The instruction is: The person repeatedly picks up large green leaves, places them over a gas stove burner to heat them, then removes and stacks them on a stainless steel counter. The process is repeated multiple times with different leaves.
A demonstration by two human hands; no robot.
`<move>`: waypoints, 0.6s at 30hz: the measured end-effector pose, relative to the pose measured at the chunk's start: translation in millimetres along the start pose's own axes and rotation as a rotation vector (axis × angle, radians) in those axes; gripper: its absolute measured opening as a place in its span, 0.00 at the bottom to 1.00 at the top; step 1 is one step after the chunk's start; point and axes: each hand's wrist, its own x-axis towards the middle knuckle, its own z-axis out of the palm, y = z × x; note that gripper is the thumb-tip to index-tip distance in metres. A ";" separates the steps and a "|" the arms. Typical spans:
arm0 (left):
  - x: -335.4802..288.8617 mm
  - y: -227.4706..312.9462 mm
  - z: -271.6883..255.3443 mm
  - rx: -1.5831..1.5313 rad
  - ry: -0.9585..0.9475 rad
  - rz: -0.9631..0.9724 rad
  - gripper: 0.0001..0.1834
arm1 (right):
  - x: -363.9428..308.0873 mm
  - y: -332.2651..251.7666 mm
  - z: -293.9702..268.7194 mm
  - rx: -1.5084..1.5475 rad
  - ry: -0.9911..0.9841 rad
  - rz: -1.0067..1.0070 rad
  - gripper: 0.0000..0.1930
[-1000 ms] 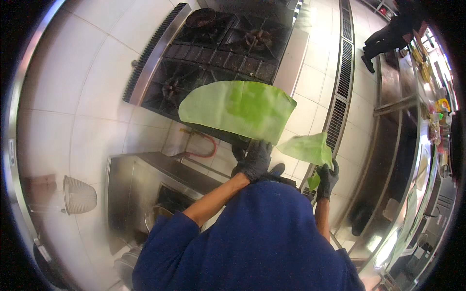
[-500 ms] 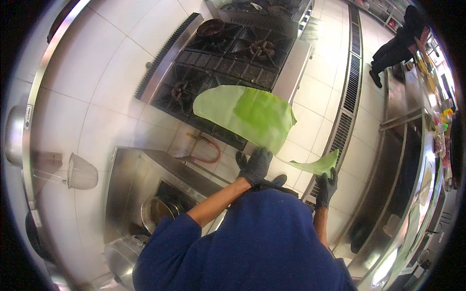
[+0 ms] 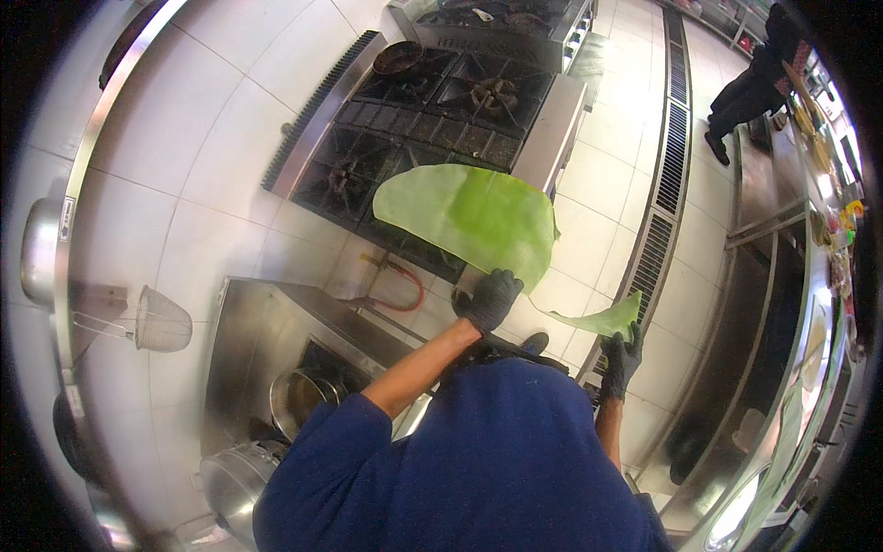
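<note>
A broad green banana leaf (image 3: 464,216) stretches out in front of me, its far part above the black gas stove (image 3: 368,152). My left hand (image 3: 494,299), in a black glove, is closed on the leaf's near edge. My right hand (image 3: 621,357), also gloved in black, grips a narrower, curled green end (image 3: 607,319) farther right. A thin edge runs between the two green parts; whether they are one piece I cannot tell for certain. The leaf's middle is brighter green than its paler left end. No flame can be made out under it.
A dark pan (image 3: 398,58) sits on the stove's far left corner. At my left are a steel counter (image 3: 267,317), a pot (image 3: 299,400) and a hanging strainer (image 3: 164,320). A floor drain grate (image 3: 667,175) runs along the right. Beyond it, another person (image 3: 750,87) stands by a worktable (image 3: 782,175).
My left hand's fingers have curled in more tightly on the leaf's edge. The leaf stays over the stove, and my right hand keeps its hold. The whole view has shifted slightly.
</note>
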 end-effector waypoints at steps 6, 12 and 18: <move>3.9 16.0 -8.5 -0.040 -0.016 -0.001 0.04 | 8.8 8.0 -14.9 0.021 0.005 -0.064 0.26; 8.0 27.8 -9.6 -0.145 0.032 -0.011 0.05 | 16.2 13.1 -27.2 0.038 0.027 -0.041 0.25; 8.6 30.0 -2.5 -0.104 0.017 -0.021 0.04 | 14.4 7.7 -29.0 -0.008 0.038 -0.047 0.24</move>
